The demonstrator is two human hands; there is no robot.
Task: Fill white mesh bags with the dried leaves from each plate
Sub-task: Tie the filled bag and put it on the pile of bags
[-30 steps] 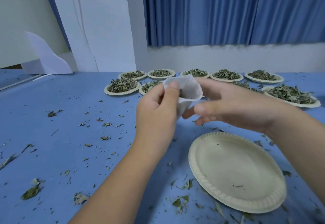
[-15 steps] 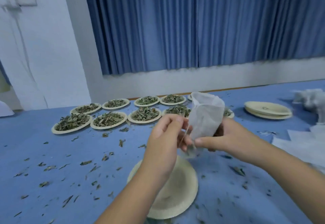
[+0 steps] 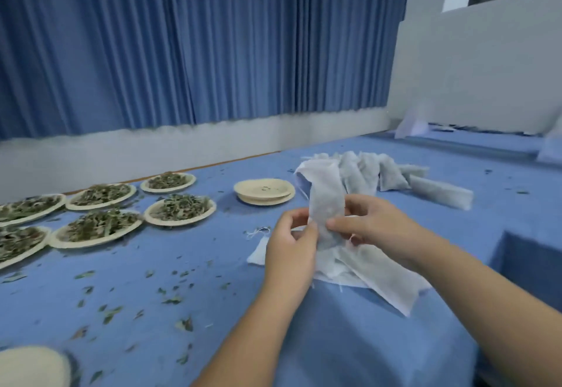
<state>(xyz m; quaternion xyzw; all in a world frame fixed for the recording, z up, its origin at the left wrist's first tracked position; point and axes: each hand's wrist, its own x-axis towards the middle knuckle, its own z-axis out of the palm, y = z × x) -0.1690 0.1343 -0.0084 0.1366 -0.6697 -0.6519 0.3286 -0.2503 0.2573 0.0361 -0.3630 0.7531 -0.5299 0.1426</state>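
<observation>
The left hand [image 3: 292,249] and right hand [image 3: 375,228] each pinch a tall white mesh bag [image 3: 327,198], holding it upright above flat empty mesh bags [image 3: 380,274] on the blue tablecloth [image 3: 152,295]. Behind lies a heap of filled mesh bags [image 3: 392,173] (greyish, lumpy). A stack of empty round paper plates [image 3: 264,191] sits to its left, and paper plates of dried green leaves [image 3: 179,207] farther left.

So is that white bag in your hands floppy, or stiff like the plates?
Probably floppy: the white mesh bag droops over at its top, above where the left hand and right hand pinch it. Likely very light too, since a pinch alone holds it up.
</observation>
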